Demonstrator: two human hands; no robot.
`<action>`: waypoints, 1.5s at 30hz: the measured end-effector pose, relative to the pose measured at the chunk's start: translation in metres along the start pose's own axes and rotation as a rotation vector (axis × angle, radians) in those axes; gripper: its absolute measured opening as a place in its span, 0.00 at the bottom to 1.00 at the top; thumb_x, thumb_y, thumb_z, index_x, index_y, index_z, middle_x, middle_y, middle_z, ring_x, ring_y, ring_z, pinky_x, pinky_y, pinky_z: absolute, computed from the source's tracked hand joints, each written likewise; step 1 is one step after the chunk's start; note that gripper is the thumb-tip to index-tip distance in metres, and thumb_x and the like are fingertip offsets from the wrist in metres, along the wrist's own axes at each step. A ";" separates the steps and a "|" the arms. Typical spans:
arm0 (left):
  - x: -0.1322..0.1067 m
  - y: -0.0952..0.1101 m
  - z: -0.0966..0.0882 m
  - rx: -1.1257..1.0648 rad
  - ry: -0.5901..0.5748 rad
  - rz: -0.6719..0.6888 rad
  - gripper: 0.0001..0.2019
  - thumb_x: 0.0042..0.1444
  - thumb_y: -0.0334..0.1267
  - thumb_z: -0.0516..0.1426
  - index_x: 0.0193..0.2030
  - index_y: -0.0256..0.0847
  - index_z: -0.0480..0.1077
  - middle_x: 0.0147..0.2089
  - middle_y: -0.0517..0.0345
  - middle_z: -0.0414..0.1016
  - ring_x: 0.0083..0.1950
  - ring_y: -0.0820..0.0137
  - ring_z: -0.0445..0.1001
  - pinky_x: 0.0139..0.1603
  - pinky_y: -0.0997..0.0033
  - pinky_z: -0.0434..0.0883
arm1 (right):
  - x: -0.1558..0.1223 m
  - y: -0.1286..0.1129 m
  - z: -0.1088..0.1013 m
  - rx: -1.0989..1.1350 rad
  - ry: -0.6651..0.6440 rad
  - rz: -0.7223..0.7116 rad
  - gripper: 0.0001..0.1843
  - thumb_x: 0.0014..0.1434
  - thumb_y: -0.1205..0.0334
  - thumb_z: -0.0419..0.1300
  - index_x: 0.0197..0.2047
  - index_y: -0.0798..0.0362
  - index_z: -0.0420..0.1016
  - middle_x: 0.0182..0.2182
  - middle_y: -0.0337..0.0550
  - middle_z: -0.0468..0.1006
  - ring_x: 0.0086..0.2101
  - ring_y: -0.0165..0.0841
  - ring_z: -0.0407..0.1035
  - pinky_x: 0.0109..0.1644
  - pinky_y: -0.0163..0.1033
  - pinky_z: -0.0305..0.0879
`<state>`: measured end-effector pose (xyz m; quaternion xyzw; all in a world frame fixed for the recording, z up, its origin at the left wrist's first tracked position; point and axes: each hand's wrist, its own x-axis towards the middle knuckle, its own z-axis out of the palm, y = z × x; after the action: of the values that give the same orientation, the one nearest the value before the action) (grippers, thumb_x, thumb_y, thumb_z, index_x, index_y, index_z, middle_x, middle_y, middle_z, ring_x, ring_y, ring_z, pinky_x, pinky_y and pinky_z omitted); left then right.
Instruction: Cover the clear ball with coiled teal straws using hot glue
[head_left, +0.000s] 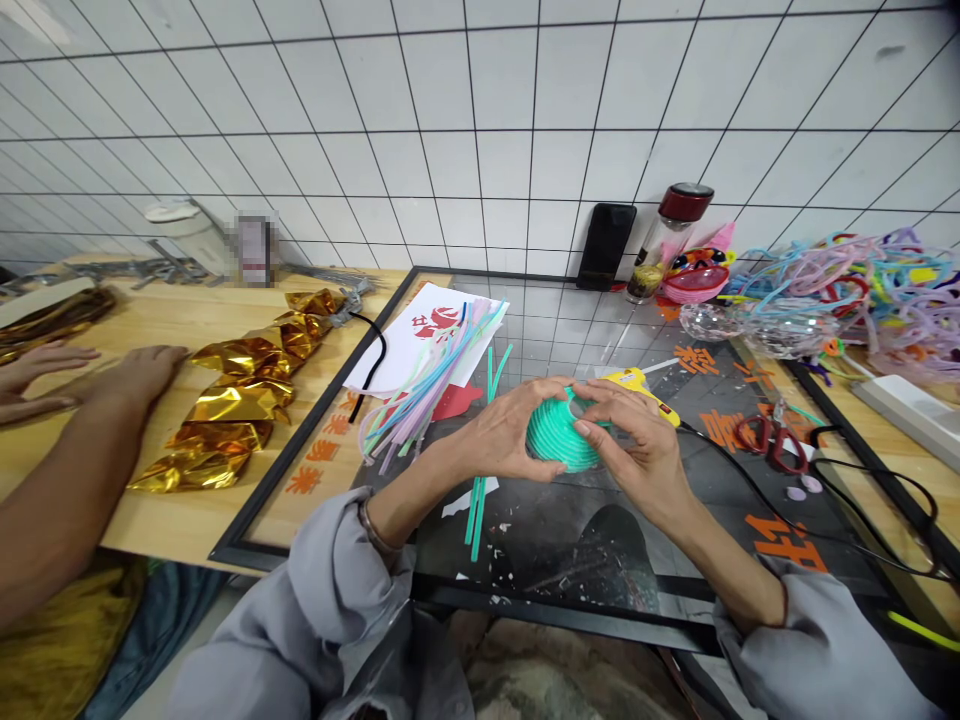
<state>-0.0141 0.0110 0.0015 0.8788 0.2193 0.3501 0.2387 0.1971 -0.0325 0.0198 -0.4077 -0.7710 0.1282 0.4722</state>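
Note:
Between my two hands is a rounded teal piece of coiled pipe cleaner [564,438], its rows wound side by side. My left hand [514,430] cups it from the left, thumb below and fingers over the top. The fingertips of my right hand [634,432] press on its upper right edge. A few straight teal pipe cleaners [477,515] lie on the dark board under my left wrist. Just behind my right hand rests a yellow hot glue gun [643,390], partly covered by my fingers.
Pastel pipe cleaners [427,390] lie across white paper [397,340]. Red-handled scissors [772,440] and a black cord are at right, near a tangled pipe cleaner pile [840,290]. A phone [606,245] and bottle [664,245] stand behind. Another person's arm [97,440] rests beside gold foil [240,400].

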 end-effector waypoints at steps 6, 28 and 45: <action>-0.002 0.000 0.001 -0.006 -0.011 -0.038 0.40 0.47 0.43 0.68 0.62 0.44 0.53 0.69 0.37 0.63 0.69 0.48 0.67 0.67 0.41 0.68 | 0.000 0.000 -0.001 0.001 -0.002 0.001 0.05 0.65 0.58 0.62 0.38 0.46 0.78 0.48 0.46 0.84 0.55 0.46 0.75 0.60 0.60 0.64; 0.001 -0.001 0.000 -0.011 -0.012 0.013 0.37 0.48 0.43 0.68 0.62 0.46 0.57 0.69 0.39 0.65 0.70 0.49 0.67 0.69 0.43 0.67 | 0.001 0.000 0.000 0.022 -0.011 0.011 0.03 0.64 0.59 0.64 0.38 0.45 0.79 0.49 0.45 0.84 0.53 0.45 0.76 0.59 0.60 0.64; 0.000 0.000 -0.002 -0.024 -0.011 -0.002 0.35 0.48 0.43 0.69 0.60 0.46 0.58 0.69 0.39 0.64 0.69 0.49 0.68 0.67 0.44 0.69 | 0.007 -0.002 -0.005 0.416 -0.002 0.364 0.06 0.57 0.55 0.68 0.33 0.48 0.79 0.48 0.45 0.85 0.52 0.43 0.77 0.59 0.52 0.68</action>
<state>-0.0158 0.0117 0.0024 0.8777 0.2143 0.3477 0.2508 0.1988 -0.0295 0.0274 -0.4336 -0.6428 0.3668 0.5141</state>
